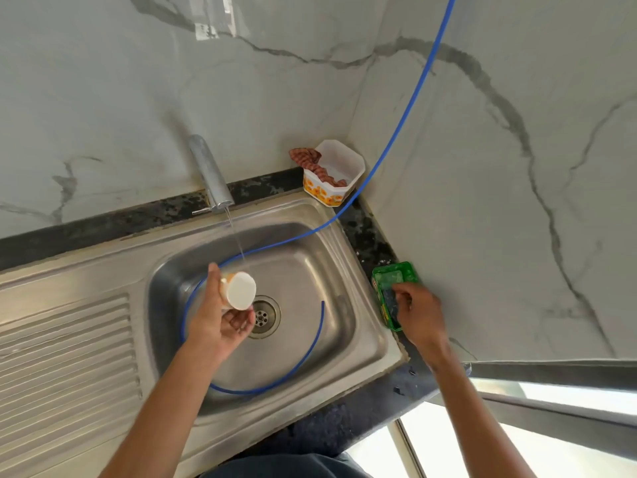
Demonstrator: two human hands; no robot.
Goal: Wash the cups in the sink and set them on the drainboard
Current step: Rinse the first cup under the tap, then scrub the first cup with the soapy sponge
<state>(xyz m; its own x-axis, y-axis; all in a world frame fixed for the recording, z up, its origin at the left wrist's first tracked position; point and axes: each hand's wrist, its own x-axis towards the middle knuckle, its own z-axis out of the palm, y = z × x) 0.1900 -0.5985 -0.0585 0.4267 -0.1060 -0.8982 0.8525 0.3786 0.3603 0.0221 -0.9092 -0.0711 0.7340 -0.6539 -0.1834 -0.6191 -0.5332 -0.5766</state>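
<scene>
A: One cup [238,290] is all I can see, held over the sink [344,305] just above the drain [262,316], with the tap [211,174] running a thin stream close beside it.

B: Which hand has it?

A: The left hand [220,322]. Its fingers are curled round the side of the cup, thumb on the far side, and the flat white base is turned towards us, so the cup lies tilted on its side.

B: And how will it handle?

A: I'd guess light but wet, so slippery, and hard enough to chip if it hits the steel. Wrapping the body, as the left hand does, looks safer than pinching the rim.

B: What does it look like?

A: White, with a bit of orange pattern on the wall near the thumb. I cannot see inside it or tell whether it has a handle.

B: The other hand?

A: The right hand [418,313] reaches into a green tray [393,276] on the counter [365,232], fingers bent onto a dark scrub pad [391,301]; it seems to be taking hold of it.

B: And the drainboard [65,350]?

A: To the left of the basin, ridged, with no cups on the part in view.
</scene>
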